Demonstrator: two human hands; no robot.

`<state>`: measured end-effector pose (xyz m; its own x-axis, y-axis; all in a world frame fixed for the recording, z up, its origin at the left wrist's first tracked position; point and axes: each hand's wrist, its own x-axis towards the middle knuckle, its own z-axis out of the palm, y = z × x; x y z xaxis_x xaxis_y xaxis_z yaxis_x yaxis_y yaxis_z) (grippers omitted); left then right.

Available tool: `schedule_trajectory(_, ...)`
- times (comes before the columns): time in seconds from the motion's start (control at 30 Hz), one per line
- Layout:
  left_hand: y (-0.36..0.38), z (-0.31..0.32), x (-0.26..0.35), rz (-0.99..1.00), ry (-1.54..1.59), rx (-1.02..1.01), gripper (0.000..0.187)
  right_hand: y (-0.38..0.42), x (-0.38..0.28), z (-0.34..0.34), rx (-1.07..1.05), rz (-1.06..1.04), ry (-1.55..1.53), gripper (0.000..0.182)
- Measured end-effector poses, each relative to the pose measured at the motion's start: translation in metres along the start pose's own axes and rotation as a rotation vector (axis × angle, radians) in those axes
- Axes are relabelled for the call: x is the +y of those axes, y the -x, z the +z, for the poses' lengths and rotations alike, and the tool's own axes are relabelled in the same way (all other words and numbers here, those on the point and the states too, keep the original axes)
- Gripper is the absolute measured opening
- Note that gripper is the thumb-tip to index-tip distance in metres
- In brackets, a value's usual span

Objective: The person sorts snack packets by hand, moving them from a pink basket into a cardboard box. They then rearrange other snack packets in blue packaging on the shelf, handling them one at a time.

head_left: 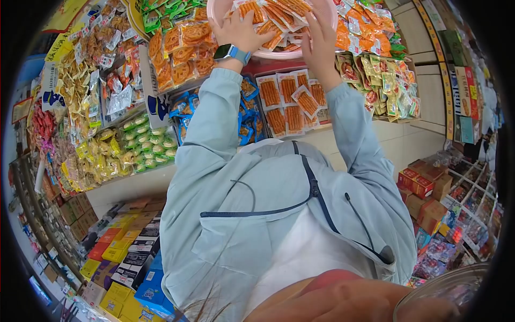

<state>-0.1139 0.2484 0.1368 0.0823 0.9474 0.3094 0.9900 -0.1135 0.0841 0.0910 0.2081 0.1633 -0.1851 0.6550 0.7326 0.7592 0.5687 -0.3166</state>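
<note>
A pink basin at the top centre holds many clear packets of orange snack sticks. My left hand, below a watch with a blue band, lies over the basin's left part with its fingers spread on the packets. At the right side of the basin is my right hand, its fingers stretched upward and apart over the packets and rim. Neither hand visibly grips a packet. Beneath the basin, similar flat packets lie in rows in a display compartment, one tilted on top.
Blue packets fill the neighbouring compartment. Orange packets stand left of the basin, more bagged snacks right. Stacked coloured boxes are at lower left, cartons at right. Tiled floor shows below the display.
</note>
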Motion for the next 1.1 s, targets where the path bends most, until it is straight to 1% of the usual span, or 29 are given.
schedule_trajectory(0.03, 0.0, -0.001, 0.0, 0.0, 0.02, -0.013, 0.084, 0.026, 0.001, -0.007, 0.039, 0.011, -0.024, 0.056)
schedule_trajectory(0.1, -0.006, 0.021, -0.005, 0.008, 0.057, -0.008, 0.085, 0.086, 0.004, -0.008, 0.093, 0.109, -0.025, 0.06)
schedule_trajectory(0.17, -0.007, 0.026, -0.005, 0.014, 0.071, 0.008, 0.085, 0.159, 0.013, -0.002, -0.143, 0.251, 0.084, 0.066)
schedule_trajectory(0.23, -0.003, 0.014, -0.002, 0.015, 0.062, 0.04, 0.085, 0.214, 0.007, -0.008, -0.458, 0.407, 0.171, 0.066)
schedule_trajectory(0.3, -0.006, 0.02, -0.004, 0.014, 0.045, 0.034, 0.085, 0.256, 0.008, -0.005, -0.577, 0.482, 0.228, 0.062)
schedule_trajectory(0.33, -0.005, 0.02, -0.004, 0.017, 0.037, 0.026, 0.085, 0.267, 0.008, -0.007, -0.639, 0.526, 0.256, 0.061)
schedule_trajectory(0.43, -0.001, 0.002, 0.001, 0.014, -0.009, 0.004, 0.085, 0.276, 0.021, -0.01, -0.68, 0.429, 0.193, 0.054)
schedule_trajectory(0.53, -0.003, -0.001, 0.002, -0.005, -0.023, -0.063, 0.084, 0.269, 0.028, -0.012, -0.679, 0.35, 0.276, 0.047)
schedule_trajectory(0.63, -0.001, 0.003, 0.0, 0.01, -0.015, -0.021, 0.084, 0.278, 0.047, -0.008, -0.608, 0.457, 0.121, 0.039)
schedule_trajectory(0.7, -0.002, -0.001, 0.0, 0.021, 0.001, -0.025, 0.083, 0.28, 0.06, -0.011, -0.584, 0.924, -0.025, 0.033)
schedule_trajectory(0.73, -0.002, -0.002, 0.0, 0.021, 0.009, -0.026, 0.083, 0.262, 0.052, -0.016, -0.567, 1.152, -0.1, 0.031)
schedule_trajectory(0.77, -0.001, -0.002, 0.0, 0.018, -0.005, -0.017, 0.083, 0.246, 0.042, -0.029, -0.393, 1.008, -0.118, 0.027)
schedule_trajectory(0.83, -0.001, 0.001, 0.001, 0.01, -0.036, 0.001, 0.083, 0.199, 0.033, -0.041, -0.148, 0.812, -0.056, 0.029)
schedule_trajectory(0.87, 0.0, -0.004, 0.005, -0.013, 0.098, 0.005, 0.084, 0.178, 0.027, -0.048, -0.026, 0.718, -0.026, 0.03)
schedule_trajectory(0.93, -0.003, -0.017, 0.011, -0.05, 0.367, 0.02, 0.087, 0.118, 0.018, -0.054, 0.217, 0.653, -0.09, 0.031)
schedule_trajectory(1.0, -0.004, -0.019, 0.013, -0.062, 0.36, -0.006, 0.086, 0.056, 0.003, -0.055, 0.318, 0.568, -0.368, 0.031)
schedule_trajectory(1.07, -0.005, -0.024, 0.015, -0.072, 0.336, -0.035, 0.086, 0.023, 0.024, -0.041, 0.204, 0.338, -0.378, 0.036)
schedule_trajectory(1.1, -0.004, -0.031, 0.016, -0.077, 0.317, -0.05, 0.085, 0.009, 0.035, -0.03, 0.051, 0.216, -0.249, 0.035)
